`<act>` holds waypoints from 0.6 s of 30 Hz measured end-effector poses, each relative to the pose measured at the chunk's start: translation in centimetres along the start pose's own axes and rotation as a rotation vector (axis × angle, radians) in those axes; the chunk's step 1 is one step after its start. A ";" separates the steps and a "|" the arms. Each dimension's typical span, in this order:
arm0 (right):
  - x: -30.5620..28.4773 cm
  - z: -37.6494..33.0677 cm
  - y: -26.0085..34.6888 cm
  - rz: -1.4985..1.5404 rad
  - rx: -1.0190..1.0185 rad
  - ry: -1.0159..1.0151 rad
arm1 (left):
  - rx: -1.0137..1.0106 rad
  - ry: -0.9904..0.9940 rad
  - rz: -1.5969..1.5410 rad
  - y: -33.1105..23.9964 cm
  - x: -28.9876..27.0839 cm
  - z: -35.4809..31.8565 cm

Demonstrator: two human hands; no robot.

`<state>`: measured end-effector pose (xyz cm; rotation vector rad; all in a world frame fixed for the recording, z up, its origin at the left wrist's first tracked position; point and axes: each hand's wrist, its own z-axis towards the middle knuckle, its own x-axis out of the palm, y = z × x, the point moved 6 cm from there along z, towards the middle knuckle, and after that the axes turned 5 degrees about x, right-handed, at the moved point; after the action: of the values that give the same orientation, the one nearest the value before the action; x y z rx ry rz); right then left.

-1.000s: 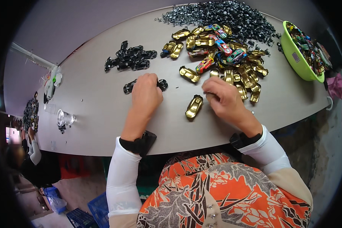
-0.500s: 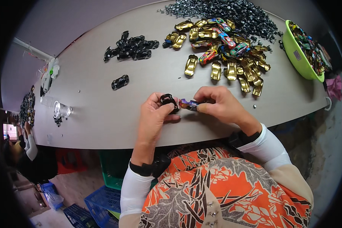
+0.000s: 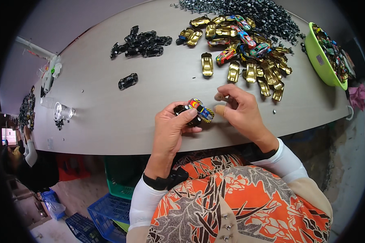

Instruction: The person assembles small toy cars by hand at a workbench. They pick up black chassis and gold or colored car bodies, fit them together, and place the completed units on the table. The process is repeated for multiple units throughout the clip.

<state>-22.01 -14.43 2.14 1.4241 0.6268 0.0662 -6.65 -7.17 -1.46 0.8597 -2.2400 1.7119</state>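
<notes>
In my left hand (image 3: 170, 128) are a black toy car chassis (image 3: 180, 109) and a multicoloured toy car body (image 3: 205, 113), the body lying across the chassis under my thumb. Whether the two are joined I cannot tell. My right hand (image 3: 245, 116) is just to the right of them, fingers curled but apart from the thumb, and nothing shows between them. Further up the table lies a single black chassis (image 3: 128, 81), below a heap of similar black chassis (image 3: 144, 43). Gold toy car bodies (image 3: 207, 65), mixed with painted ones (image 3: 227, 54), are piled at upper right.
A large mound of small dark wheel parts (image 3: 243, 14) covers the far edge. At right stands a lime-green basin (image 3: 322, 65) full of toy cars. A clear plastic cup (image 3: 63, 111) is at left. Another person's hand (image 3: 27, 133) is at far left. Below the table are plastic crates (image 3: 105, 214).
My right hand has let go of the painted body and drawn away to the right and upward. That body now rests in my left hand with the chassis.
</notes>
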 end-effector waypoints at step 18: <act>2.6 -1.0 1.0 0.184 -0.058 0.187 | -0.040 0.109 -0.076 1.1 1.1 -0.6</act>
<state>-19.92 -12.34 2.07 1.4260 0.6402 0.3641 -8.25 -6.76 -1.64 0.8124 -2.1353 1.6341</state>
